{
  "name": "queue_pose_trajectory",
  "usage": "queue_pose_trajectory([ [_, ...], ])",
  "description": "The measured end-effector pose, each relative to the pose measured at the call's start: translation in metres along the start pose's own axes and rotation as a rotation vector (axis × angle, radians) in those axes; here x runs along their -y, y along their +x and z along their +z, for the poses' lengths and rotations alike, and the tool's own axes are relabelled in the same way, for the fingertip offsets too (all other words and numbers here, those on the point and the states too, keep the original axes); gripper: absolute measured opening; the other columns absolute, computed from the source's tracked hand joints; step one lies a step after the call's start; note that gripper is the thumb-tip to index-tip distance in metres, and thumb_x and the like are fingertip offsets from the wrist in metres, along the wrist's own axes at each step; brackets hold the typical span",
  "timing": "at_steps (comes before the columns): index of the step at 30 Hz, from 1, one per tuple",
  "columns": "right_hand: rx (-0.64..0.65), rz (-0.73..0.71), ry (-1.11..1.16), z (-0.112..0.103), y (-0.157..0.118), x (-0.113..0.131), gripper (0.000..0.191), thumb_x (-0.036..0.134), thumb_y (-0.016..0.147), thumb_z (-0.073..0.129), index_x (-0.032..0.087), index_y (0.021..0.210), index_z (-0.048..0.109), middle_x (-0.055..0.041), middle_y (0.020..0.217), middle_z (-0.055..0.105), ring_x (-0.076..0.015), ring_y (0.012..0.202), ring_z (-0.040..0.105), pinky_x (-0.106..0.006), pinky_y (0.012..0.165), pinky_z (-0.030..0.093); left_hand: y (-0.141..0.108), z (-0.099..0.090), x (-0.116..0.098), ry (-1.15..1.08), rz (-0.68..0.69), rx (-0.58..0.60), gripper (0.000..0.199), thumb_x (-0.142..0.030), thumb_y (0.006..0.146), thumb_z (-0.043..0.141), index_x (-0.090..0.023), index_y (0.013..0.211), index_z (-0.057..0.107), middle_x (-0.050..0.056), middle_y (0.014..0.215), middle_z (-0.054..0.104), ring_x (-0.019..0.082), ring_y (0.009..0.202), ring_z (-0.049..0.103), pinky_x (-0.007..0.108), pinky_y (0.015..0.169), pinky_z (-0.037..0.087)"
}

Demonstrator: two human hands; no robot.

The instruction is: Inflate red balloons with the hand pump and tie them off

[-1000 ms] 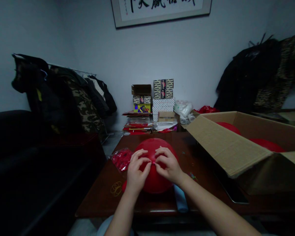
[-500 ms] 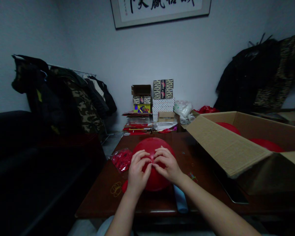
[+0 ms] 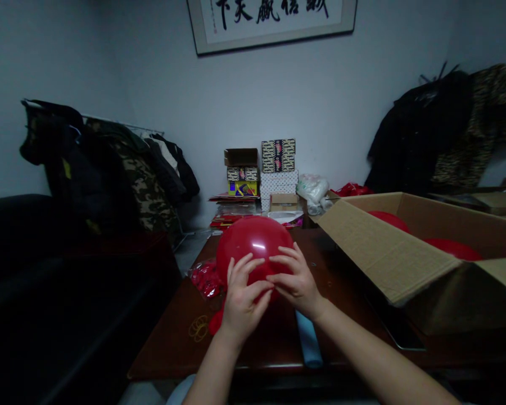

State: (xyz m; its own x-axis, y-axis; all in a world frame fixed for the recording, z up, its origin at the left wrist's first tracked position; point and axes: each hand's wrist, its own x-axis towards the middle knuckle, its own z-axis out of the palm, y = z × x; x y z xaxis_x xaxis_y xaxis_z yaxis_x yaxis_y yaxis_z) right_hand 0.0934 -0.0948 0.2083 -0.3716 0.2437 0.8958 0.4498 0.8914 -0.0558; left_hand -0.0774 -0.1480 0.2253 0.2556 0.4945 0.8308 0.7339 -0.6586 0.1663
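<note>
bare hands (image 3: 241, 301), bare forearms (image 3: 362, 346), pale-blue clothing (image 3: 180, 392)

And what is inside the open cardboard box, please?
Two red balloons show partly inside the cardboard box. Its near side hides their lower parts and the bottom; anything lying there cannot be seen.

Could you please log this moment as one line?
left hand: pinching balloon | right hand: pinching balloon | blue tube: on table | box: open

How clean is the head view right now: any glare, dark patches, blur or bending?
Head view: a bright glare streak on the balloon; the sofa sinks into near-black; the fingertips of the left hand and right hand look slightly soft where they meet; the box looks stretched toward the right edge.
</note>
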Motion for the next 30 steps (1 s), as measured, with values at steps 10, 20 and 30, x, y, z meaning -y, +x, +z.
queue_pose_trajectory([
  [10, 0.008, -0.250, -0.273, -0.064, 0.019, -0.017, 0.021, 0.024, 0.083, 0.056, 0.036, 0.099, 0.061, 0.0047, 0.117, 0.059, -0.0194, 0.120, 0.042, -0.057, 0.107, 0.015, 0.036, 0.008, -0.026, -0.047, 0.119, -0.005, 0.012, -0.017, 0.072, 0.061, -0.026, 0.077, 0.068, 0.004, 0.127, 0.049, 0.028, 0.124, 0.035, 0.060, 0.103, 0.019],
  [20, 0.003, -0.225, -0.406, -0.130, 0.020, -0.026, 0.029, 0.025, 0.079, 0.062, 0.042, 0.102, 0.059, 0.0083, 0.123, 0.054, -0.0195, 0.121, 0.041, -0.058, 0.108, 0.016, 0.074, 0.029, -0.064, -0.135, 0.223, -0.037, 0.011, -0.019, 0.073, 0.061, -0.027, 0.077, 0.068, 0.002, 0.135, 0.042, 0.028, 0.126, 0.032, 0.060, 0.103, 0.018],
  [30, -0.051, -0.124, -0.539, -0.197, 0.018, -0.044, 0.014, 0.031, 0.077, 0.064, 0.038, 0.088, 0.065, 0.0067, 0.122, 0.054, -0.0217, 0.121, 0.040, -0.058, 0.108, 0.014, 0.117, 0.067, -0.110, -0.192, 0.308, -0.074, 0.011, -0.020, 0.076, 0.060, -0.027, 0.079, 0.068, 0.003, 0.134, 0.044, 0.028, 0.127, 0.031, 0.064, 0.101, 0.016],
])
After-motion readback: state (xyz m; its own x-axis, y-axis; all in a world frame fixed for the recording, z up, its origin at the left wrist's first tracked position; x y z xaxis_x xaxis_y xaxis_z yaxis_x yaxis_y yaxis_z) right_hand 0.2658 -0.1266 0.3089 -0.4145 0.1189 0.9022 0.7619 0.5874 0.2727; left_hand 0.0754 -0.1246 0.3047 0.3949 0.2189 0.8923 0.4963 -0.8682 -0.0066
